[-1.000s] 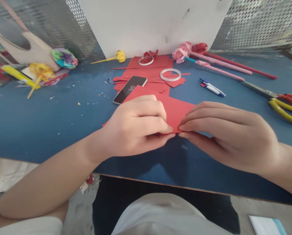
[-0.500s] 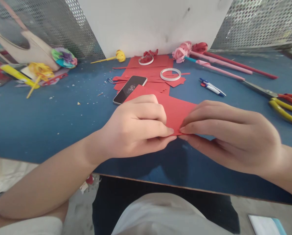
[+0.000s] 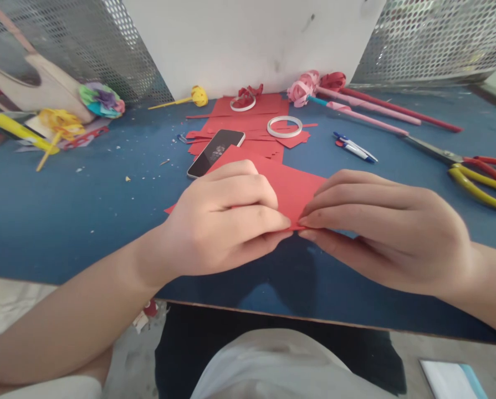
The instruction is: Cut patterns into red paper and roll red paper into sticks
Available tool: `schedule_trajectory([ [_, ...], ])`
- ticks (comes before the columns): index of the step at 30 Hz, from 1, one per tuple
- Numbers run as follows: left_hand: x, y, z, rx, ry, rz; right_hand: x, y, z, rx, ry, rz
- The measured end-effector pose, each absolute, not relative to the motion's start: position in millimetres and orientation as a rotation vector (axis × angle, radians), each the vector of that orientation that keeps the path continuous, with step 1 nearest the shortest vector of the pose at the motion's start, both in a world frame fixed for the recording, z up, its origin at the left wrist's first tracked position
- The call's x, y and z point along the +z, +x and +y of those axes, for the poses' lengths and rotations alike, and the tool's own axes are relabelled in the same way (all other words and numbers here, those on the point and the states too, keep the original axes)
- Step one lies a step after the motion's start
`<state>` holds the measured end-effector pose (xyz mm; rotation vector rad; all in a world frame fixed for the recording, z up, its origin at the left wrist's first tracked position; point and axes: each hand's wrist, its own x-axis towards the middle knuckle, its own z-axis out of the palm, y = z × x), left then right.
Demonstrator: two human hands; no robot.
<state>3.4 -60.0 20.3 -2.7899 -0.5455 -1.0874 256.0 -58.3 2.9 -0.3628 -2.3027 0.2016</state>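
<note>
A sheet of red paper is held above the front of the blue table, its near edge pinched between fingers and thumbs. My left hand is closed on that edge from the left and covers much of the sheet; a red corner pokes out beside the wrist. From the right, my right hand pinches the same edge, the two sets of fingertips almost touching. The near edge looks thin and perhaps rolled or folded, but the fingers hide most of it. A phone lies just behind the sheet.
Behind are red paper sheets and strips with a white tape roll. To the right lie pens, scissors and paper flowers on stems. At left sit a yellow paper flower and a bag. The table edge is close.
The camera view has shifted slightly. My left hand has moved a little left along the edge, and a red corner now shows at its left side. Both hands still pinch the paper.
</note>
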Motion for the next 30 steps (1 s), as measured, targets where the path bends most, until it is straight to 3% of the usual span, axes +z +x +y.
schedule_trajectory([
  [12,20.3,3.8,-61.2,-1.078,-2.833,-0.584,1.6,260.6,-58.8,-0.019,-0.397,-2.326],
  [30,21.0,3.9,-63.5,-1.069,-2.803,-0.634,3.2,259.6,-61.5,-0.083,-0.411,-2.336],
])
